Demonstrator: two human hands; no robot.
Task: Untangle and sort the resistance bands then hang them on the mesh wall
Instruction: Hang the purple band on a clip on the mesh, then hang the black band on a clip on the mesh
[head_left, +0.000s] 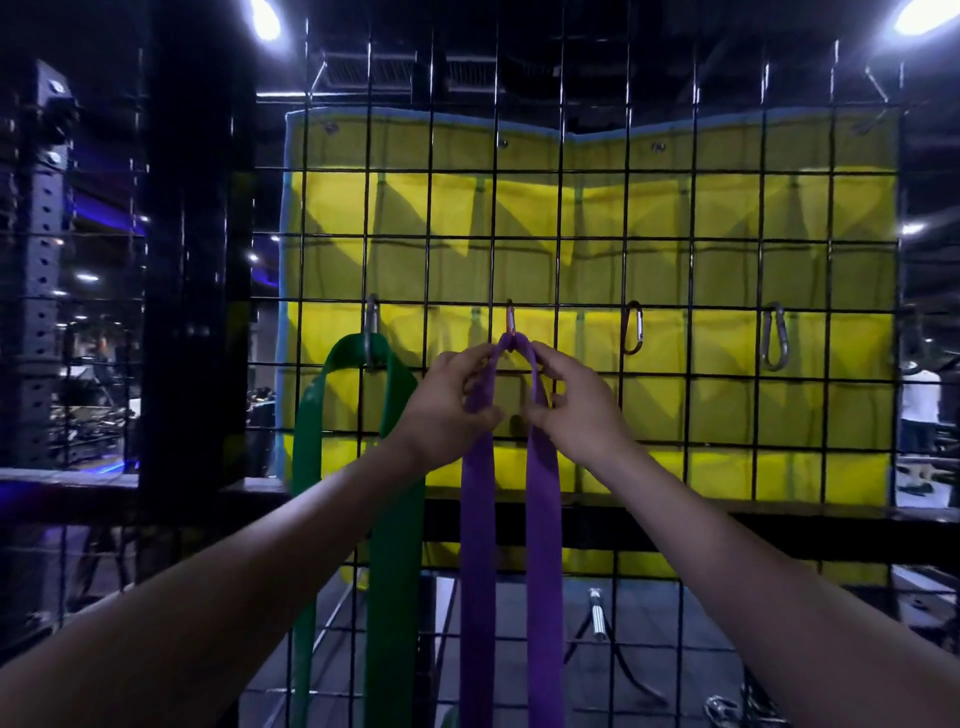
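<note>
A purple resistance band (543, 545) hangs in a loop from a pinkish carabiner (510, 319) clipped to the black mesh wall (660, 249). My left hand (447, 410) pinches the band's left strand just below the carabiner. My right hand (576, 405) pinches the right strand at the same height. To the left, a green resistance band (395, 519) hangs from a silver carabiner (371, 327); neither hand touches it.
Two more carabiners hang bare on the mesh, a dark red one (632, 327) and a silver one (774, 335). A yellow fabric panel (727, 218) hangs behind the mesh. A dark post (192, 249) stands at left. A person (920, 415) stands at far right.
</note>
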